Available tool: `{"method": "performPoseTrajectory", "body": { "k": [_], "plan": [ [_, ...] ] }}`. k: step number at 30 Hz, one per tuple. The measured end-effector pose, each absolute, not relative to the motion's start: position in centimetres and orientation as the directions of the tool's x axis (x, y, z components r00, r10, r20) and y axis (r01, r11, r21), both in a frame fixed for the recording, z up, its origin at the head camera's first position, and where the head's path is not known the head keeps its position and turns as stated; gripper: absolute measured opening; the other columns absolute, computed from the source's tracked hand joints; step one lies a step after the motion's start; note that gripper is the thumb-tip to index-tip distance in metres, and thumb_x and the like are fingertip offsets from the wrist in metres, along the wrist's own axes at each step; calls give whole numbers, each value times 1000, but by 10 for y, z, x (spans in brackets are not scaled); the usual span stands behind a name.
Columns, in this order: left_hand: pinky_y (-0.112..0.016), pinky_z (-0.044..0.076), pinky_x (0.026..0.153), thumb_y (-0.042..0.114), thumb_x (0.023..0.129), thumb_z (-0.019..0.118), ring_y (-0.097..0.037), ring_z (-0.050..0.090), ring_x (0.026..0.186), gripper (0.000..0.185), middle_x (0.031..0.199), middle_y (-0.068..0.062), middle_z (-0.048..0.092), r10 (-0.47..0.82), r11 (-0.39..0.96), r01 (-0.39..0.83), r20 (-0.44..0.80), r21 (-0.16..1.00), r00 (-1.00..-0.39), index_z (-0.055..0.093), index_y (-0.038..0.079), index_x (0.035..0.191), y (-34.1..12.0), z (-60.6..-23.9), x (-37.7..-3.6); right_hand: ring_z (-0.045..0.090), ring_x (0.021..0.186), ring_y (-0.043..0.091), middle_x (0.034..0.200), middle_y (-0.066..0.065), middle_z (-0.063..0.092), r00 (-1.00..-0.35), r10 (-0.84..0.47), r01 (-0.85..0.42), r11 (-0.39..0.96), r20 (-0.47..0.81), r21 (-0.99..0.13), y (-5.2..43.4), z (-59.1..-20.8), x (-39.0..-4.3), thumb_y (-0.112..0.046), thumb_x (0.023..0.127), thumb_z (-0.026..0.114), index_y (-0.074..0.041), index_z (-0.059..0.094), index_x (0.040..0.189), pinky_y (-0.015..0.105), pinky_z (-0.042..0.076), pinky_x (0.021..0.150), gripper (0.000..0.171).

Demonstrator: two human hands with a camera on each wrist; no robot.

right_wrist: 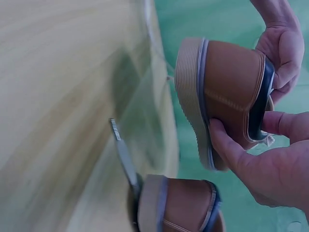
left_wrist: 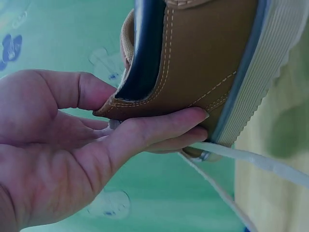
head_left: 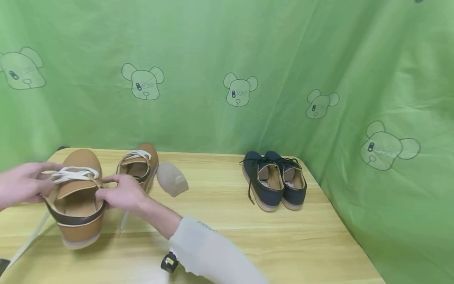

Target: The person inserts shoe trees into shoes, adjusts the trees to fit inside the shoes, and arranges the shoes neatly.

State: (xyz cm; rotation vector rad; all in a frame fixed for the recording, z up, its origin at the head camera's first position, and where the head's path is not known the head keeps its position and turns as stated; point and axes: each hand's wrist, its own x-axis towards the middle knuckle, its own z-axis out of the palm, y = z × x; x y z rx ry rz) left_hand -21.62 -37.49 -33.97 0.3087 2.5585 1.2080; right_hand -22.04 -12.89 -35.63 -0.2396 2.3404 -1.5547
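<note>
A brown shoe [head_left: 79,232] with white laces and a dark collar is held up over the table at the left. My left hand [head_left: 26,183] pinches its left side near the lace eyelets, thumb at the collar and fingers along the outside, as the left wrist view shows. On the opposite side my right hand [head_left: 122,193] pinches the collar edge, its thumb and a finger on either side of the upper. White lace ends [left_wrist: 270,164] hang loose from the shoe. Behind my right hand stands a second brown shoe [head_left: 150,157], also white-laced, one lace end trailing down.
A beige shoe insert [head_left: 172,179] lies beside the second brown shoe. Two dark blue shoes [head_left: 266,193] stand together toward the right of the wooden table [head_left: 283,244]. A green curtain [head_left: 198,71] with bear drawings borders the back and right.
</note>
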Motion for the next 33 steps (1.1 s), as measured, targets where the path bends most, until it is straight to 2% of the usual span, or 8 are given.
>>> {"method": "performPoseTrajectory", "body": {
  "k": [4,7,11,15,19,23,27,33],
  "plan": [
    [-36,62,76,-3,93,47,-24,70,94,68,125,-42,59,331,665,103,-168,740,-928,11,-28,146,-351,-317,-213,55,51,5,62,-4,64,-941,-323,-39,388,-96,-921,-111,-345,-224,-13,77,77,-27,73,124,19,47,54,49],
    [-41,61,83,1,98,46,-32,67,110,64,140,-44,47,358,663,145,-141,735,-923,16,-22,149,-331,-303,-212,57,49,8,62,-1,67,-934,-352,-56,299,-55,-953,-93,-337,-228,-8,79,77,-17,71,127,22,51,50,49],
    [-31,59,76,2,96,49,-17,66,99,63,129,-30,63,378,647,199,-83,736,-922,26,-12,153,-301,-290,-215,70,64,13,80,3,75,-934,-354,-39,249,-53,-968,-63,-327,-235,-6,78,80,-13,69,129,26,59,66,52],
    [-28,54,67,0,92,51,-13,59,81,65,113,-14,68,406,641,241,-55,729,-912,29,-10,153,-272,-279,-220,73,73,19,88,4,74,-936,-343,-33,298,-75,-954,-33,-317,-241,-8,79,80,-16,66,133,26,55,62,56],
    [-30,54,66,-3,89,51,-14,59,80,70,113,-19,67,437,592,248,-47,767,-898,26,-11,154,-246,-272,-225,74,77,20,90,5,76,-937,-344,-54,307,-58,-950,-6,-309,-244,-8,81,77,-16,64,135,33,60,73,57],
    [-29,51,57,-4,87,51,-12,54,69,75,107,-19,67,448,534,239,-32,811,-893,22,-10,156,-219,-274,-231,75,83,21,97,4,76,-941,-334,-60,339,-60,-939,22,-304,-246,-11,80,78,-17,62,138,42,57,95,60],
    [-27,46,52,-2,88,52,-13,49,63,77,106,-17,65,447,505,228,-25,832,-894,20,-7,158,-192,-280,-238,75,85,25,103,9,76,-943,-324,-44,338,-72,-940,50,-304,-247,-9,80,76,-14,57,141,43,56,98,65],
    [-34,53,70,0,87,55,-22,58,81,78,127,-24,62,443,478,208,-29,853,-896,24,-2,159,-157,-292,-244,75,88,27,107,16,75,-942,-324,-32,342,-86,-939,90,-310,-245,-8,80,72,-12,51,144,41,57,97,67]
  ]
}}
